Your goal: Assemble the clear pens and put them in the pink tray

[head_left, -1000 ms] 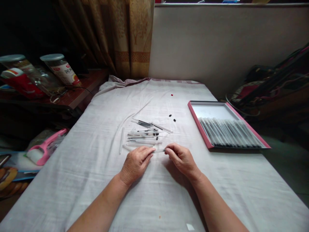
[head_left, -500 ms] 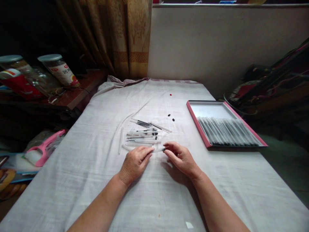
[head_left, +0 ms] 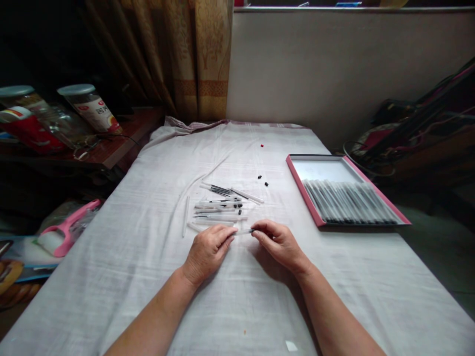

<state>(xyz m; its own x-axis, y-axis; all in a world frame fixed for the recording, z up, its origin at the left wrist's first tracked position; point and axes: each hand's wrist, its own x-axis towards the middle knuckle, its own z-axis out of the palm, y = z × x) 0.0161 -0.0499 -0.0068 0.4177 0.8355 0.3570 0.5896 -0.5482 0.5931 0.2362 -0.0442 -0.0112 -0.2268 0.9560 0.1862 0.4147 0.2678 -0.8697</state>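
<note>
A slim translucent pen (head_left: 243, 232) lies level between my two hands, low over the cloth. My left hand (head_left: 211, 247) has its fingers closed round the pen's left part and hides that end. At the other end, my right hand (head_left: 277, 243) pinches the dark tip between thumb and forefinger. Just beyond my hands lies a loose group of clear pen barrels (head_left: 218, 203), with dark refills (head_left: 221, 190) and small black end pieces (head_left: 240, 212) among them. One barrel (head_left: 186, 216) lies apart on the left.
A pink-edged box (head_left: 315, 213) at the right holds a row of several pens (head_left: 351, 202). Two black bits (head_left: 266, 184) and a red one (head_left: 261, 146) lie farther back. Jars (head_left: 92, 110) stand on a wooden table at left, above pink-handled scissors (head_left: 67, 227).
The fingers of my right hand have closed more tightly on the pen's dark end. My left hand and the things on the cloth stay where they were.
</note>
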